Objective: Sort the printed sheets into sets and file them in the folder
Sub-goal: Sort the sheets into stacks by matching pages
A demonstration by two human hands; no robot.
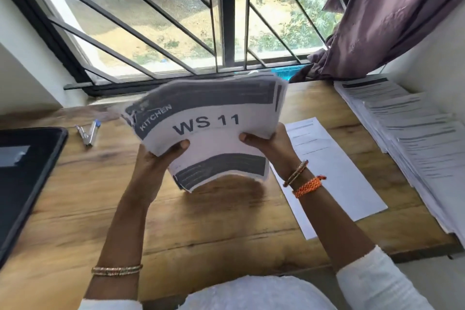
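Note:
A thick stack of printed sheets (206,128), its top page reading "KITCHEN" and "WS 11", is held up above the middle of the wooden desk (83,204). My left hand (161,158) grips the stack's near left edge, thumb on top. My right hand (271,143) grips its near right edge the same way. A loose printed sheet (334,173) lies flat on the desk to the right of my right wrist. Several overlapping printed sets (415,138) are fanned along the desk's right side. A dark folder (27,173) lies at the left edge.
A stapler (89,132) lies at the back left of the desk, beside the folder. A barred window (226,20) runs along the far edge, and a purple curtain (392,12) hangs at the back right over the sill. A blue object (286,73) lies on the sill.

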